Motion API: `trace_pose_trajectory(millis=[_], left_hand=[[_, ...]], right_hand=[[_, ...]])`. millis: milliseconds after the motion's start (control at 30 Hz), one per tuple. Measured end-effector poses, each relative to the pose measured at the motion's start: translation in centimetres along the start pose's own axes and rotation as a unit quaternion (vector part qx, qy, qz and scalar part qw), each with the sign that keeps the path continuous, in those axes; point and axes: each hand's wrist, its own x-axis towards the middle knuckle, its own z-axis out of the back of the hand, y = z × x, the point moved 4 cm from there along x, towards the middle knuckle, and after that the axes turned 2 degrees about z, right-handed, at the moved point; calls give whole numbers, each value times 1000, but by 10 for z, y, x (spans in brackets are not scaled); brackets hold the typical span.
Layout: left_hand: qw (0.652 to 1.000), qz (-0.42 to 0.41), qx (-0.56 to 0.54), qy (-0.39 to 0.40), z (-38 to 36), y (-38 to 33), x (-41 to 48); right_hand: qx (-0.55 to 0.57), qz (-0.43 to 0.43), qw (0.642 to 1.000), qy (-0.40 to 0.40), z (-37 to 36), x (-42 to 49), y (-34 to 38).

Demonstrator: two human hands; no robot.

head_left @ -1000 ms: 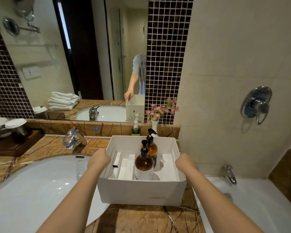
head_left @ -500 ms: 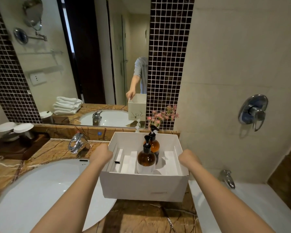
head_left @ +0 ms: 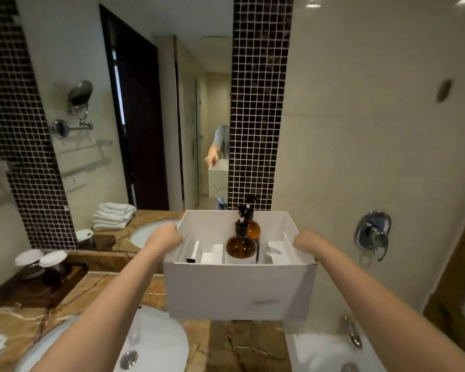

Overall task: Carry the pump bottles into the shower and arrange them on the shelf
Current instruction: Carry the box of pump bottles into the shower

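Above the marble counter (head_left: 242, 345), the white box (head_left: 239, 288) hangs level between both hands: left hand (head_left: 163, 237) clenched on its left rim, right hand (head_left: 308, 244) on its right; two amber pump bottles (head_left: 240, 245) stand upright inside, midway between the hands, bathtub (head_left: 320, 350) lower right

- Nearer pump bottle (head_left: 240, 244): round amber body, black pump, upright in the middle of a white box (head_left: 236, 291).
- Farther pump bottle (head_left: 253, 227): amber, black pump, upright just behind it, partly hidden.
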Motion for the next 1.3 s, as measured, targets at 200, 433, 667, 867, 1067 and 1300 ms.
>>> trace_pose_trajectory(millis=[200, 433, 667, 867, 1067, 1300], left_hand=[[998, -28, -32, -55, 66, -43, 9], [994, -78, -45, -64, 94, -90, 10], [986, -154, -56, -10, 88, -142, 7], [969, -229, -91, 30, 66, -198, 5], [929, -331, -116, 122, 41, -266, -27], [854, -471, -120, 184, 16, -339, -122]], right_hand=[[24, 21, 999, -30, 81, -22, 19], [82, 3, 993, -83, 125, -51, 4], [110, -70, 983, -127, 149, -86, -35], [92, -171, 966, -171, 166, -129, -72], [58, -281, 930, -229, 175, -207, -116], [53, -404, 864, -295, 161, -351, -155]])
